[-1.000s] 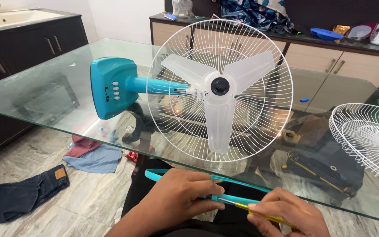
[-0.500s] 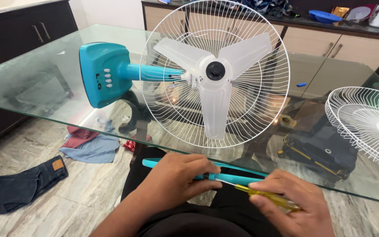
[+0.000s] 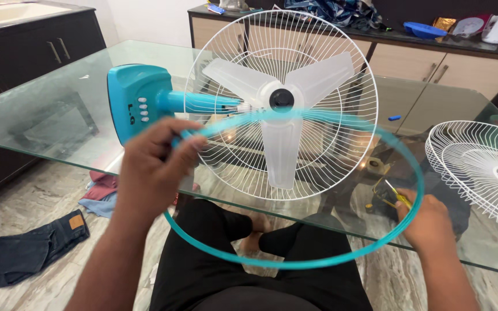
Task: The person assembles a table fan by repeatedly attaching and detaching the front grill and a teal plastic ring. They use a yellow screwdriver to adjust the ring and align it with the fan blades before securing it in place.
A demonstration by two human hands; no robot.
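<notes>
Holding: the left hand (image 3: 154,167) was closed around the teal ring (image 3: 295,264), pinching it at the ring's upper left part, just in front of the fan's neck.
Ring position: the teal ring was lifted in the air between the person and the fan (image 3: 278,103); its top arc passed across the front of the white rear guard (image 3: 341,144), its bottom arc hung over the person's lap in black trousers (image 3: 226,270). The top arc looked blurred.
Right hand: the right hand (image 3: 427,222) was clenched on a yellow-handled screwdriver (image 3: 397,196), with the thin shaft pointing up and to the left. This hand was at the ring's right side; I could not tell if it touched the ring.
Fan: it lay on its side on the glass table (image 3: 41,115), teal base (image 3: 134,103) to the left, three clear blades (image 3: 280,150) and black centre cap facing the person.
Second guard: a loose white wire guard (image 3: 479,173) rested on the table at the right, well apart from the fan.
Under the table: a dark bag with yellow trim (image 3: 462,213) was visible through the glass.
Floor: folded jeans (image 3: 24,247) and some red and blue cloths (image 3: 102,193) lay on the marble tiles at the left.
Background: a wooden sideboard (image 3: 433,63) with a blue dish stood behind the table.
</notes>
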